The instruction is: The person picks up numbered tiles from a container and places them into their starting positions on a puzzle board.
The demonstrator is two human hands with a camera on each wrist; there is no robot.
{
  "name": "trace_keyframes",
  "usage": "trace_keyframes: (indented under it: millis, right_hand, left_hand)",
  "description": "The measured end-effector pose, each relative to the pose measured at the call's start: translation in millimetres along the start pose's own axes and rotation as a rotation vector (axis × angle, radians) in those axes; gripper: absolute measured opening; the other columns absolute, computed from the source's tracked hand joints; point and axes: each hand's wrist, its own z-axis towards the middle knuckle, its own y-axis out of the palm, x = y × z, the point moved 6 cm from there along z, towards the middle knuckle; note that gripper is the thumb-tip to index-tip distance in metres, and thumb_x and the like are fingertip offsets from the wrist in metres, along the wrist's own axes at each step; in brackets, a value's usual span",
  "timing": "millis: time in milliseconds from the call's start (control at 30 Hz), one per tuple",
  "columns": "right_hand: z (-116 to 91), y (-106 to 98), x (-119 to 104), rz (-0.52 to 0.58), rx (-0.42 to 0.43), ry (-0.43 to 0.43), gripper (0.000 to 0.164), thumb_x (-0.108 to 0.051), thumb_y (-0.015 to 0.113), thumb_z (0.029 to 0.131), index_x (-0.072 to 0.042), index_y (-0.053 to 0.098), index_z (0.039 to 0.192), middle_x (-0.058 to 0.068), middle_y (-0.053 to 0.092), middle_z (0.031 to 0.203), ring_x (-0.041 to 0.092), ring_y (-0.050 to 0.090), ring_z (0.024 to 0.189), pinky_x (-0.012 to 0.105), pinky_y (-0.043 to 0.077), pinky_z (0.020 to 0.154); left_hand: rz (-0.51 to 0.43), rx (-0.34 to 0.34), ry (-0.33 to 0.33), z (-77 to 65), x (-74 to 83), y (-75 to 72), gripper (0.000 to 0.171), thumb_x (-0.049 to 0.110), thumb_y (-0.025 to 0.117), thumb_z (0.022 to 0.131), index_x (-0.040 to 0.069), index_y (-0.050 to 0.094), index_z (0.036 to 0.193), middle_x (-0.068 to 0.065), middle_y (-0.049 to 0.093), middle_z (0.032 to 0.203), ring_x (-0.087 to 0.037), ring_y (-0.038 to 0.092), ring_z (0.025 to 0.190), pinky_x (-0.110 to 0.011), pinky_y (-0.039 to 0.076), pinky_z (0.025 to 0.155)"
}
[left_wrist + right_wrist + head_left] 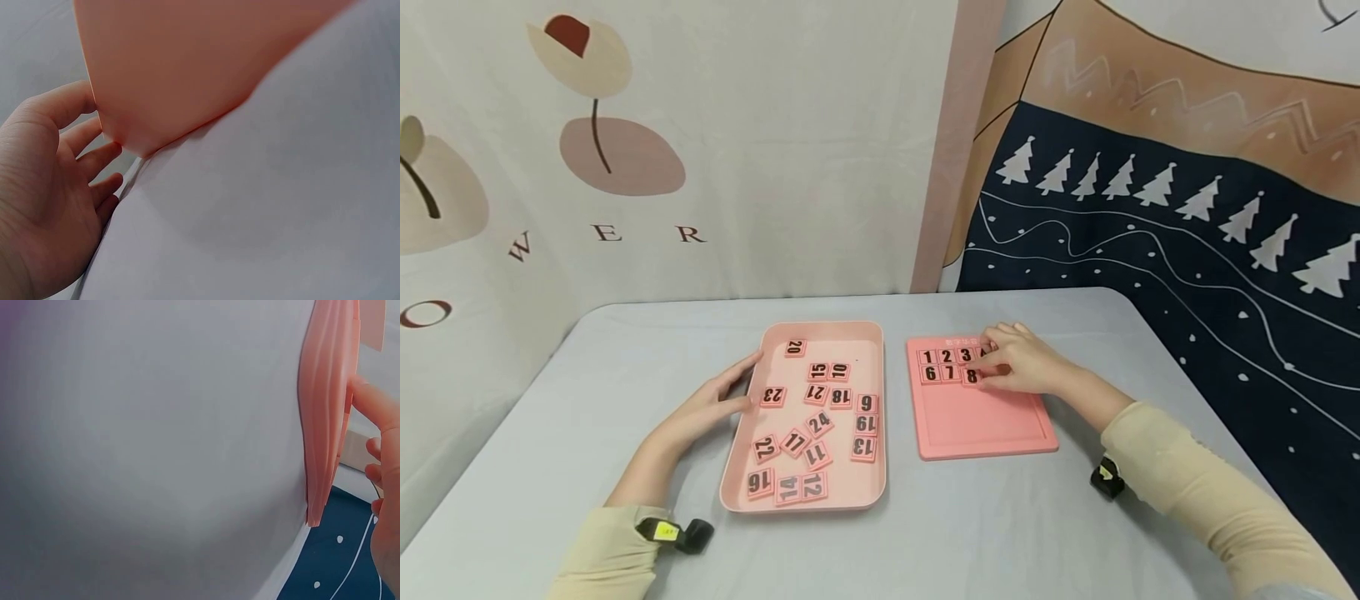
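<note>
On the pink number board (985, 425), tiles 1, 2 and 3 stand in the top row, with tiles 6 and 7 (950, 372) below. My right hand (1018, 360) reaches in from the right; thumb and index finger pinch the number 8 tile (972, 377) beside tile 7. The hand partly hides the top row's right end. My left hand (707, 408) rests its relaxed fingers against the outer left wall of the pink tray (741, 467). In the left wrist view, fingertips (112, 150) touch or hang close to the tray's side.
Several loose number tiles lie in the tray at varied angles, among them 24 (819, 423), 20 (795, 348) and 16 (760, 482). A pale cloth covers the table (985, 533). Behind it hang a flower-print curtain (812, 167) and a dark tree-patterned cloth (1150, 233).
</note>
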Motion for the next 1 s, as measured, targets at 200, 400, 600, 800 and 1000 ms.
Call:
trace_keyframes:
  millis: [200, 400, 600, 800, 1000]
  right_hand:
    - [0, -1, 2, 0.025, 0.057, 0.006, 0.024, -0.029, 0.081, 0.076, -0.025, 0.079, 0.099, -0.007, 0.047, 0.089, 0.013, 0.038, 0.083, 0.031, 0.026, 0.068]
    - [1, -2, 1, 0.024, 0.100, 0.014, 0.021, -0.029, 0.082, 0.075, -0.023, 0.080, 0.095, -0.006, 0.050, 0.089, 0.014, 0.041, 0.084, 0.032, 0.028, 0.069]
    - [2, -3, -1, 0.045, 0.126, 0.025, 0.019, -0.028, 0.083, 0.074, -0.021, 0.080, 0.091, -0.006, 0.047, 0.087, 0.014, 0.039, 0.083, 0.032, 0.026, 0.068]
    - [2, -11, -4, 0.071, 0.204, 0.035, 0.018, -0.023, 0.083, 0.074, -0.019, 0.080, 0.091, -0.007, 0.045, 0.085, 0.013, 0.036, 0.081, 0.034, 0.024, 0.068]
    - [12, -22, -25, 0.130, 0.282, 0.023, 0.023, -0.021, 0.084, 0.074, -0.016, 0.079, 0.096, -0.005, 0.046, 0.090, 0.015, 0.037, 0.085, 0.036, 0.026, 0.073]
  left_hand:
    - [-0.003, -0.001, 0.004, 0.3, 0.2, 0.5, 0.075, 0.014, 0.063, 0.090, 0.011, 0.023, 0.153, -0.016, 0.013, 0.158, -0.037, 0.007, 0.143, -0.057, 0.006, 0.112]
    - [0.002, 0.004, -0.001, 0.2, -0.4, -0.2, 0.075, 0.014, 0.063, 0.089, 0.012, 0.024, 0.153, -0.014, 0.014, 0.158, -0.036, 0.008, 0.143, -0.056, 0.006, 0.112]
    - [0.006, 0.003, -0.002, 0.0, -0.8, -0.3, 0.076, 0.014, 0.064, 0.089, 0.012, 0.024, 0.153, -0.014, 0.014, 0.158, -0.035, 0.008, 0.143, -0.057, 0.006, 0.112]
    - [0.005, -0.001, 0.003, 0.7, 0.2, 0.2, 0.075, 0.015, 0.063, 0.090, 0.011, 0.023, 0.153, -0.015, 0.014, 0.158, -0.036, 0.007, 0.143, -0.057, 0.006, 0.112]
    - [0.006, 0.000, -0.003, 0.2, 1.3, -0.3, 0.075, 0.016, 0.063, 0.089, 0.012, 0.024, 0.153, -0.014, 0.013, 0.158, -0.035, 0.007, 0.143, -0.057, 0.006, 0.112]
